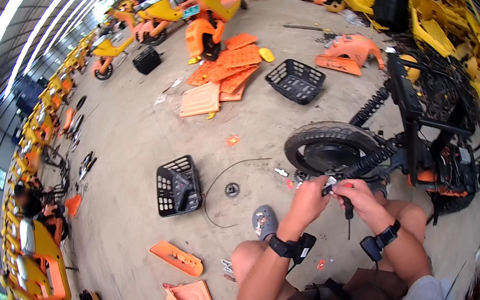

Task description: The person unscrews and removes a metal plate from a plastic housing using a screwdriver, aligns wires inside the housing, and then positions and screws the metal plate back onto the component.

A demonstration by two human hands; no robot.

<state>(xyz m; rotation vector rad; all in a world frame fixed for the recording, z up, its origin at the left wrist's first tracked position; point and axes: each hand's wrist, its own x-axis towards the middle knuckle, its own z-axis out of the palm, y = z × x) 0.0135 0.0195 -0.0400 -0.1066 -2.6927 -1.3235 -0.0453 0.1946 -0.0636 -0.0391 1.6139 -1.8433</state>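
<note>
My left hand (313,197) is closed on a small metal part (331,181) beside the wheel hub; the fingers hide most of it. Close by on the right, my right hand (358,196) grips a screwdriver (348,207) with a black and red handle, its thin shaft pointing down toward the floor. Its fingertips meet the same small part. Just beyond both hands is a black scooter wheel (333,148) with a thick tyre, attached to a stripped dark scooter frame (409,108) with coil shock absorbers (370,106).
A black basket (177,186) and a toothed sprocket (231,190) lie on the floor to the left, near a curved cable (211,182). Another basket (296,82), orange panels (199,99) and an orange fairing (351,53) lie farther off. Yellow body parts (427,19) are heaped at right.
</note>
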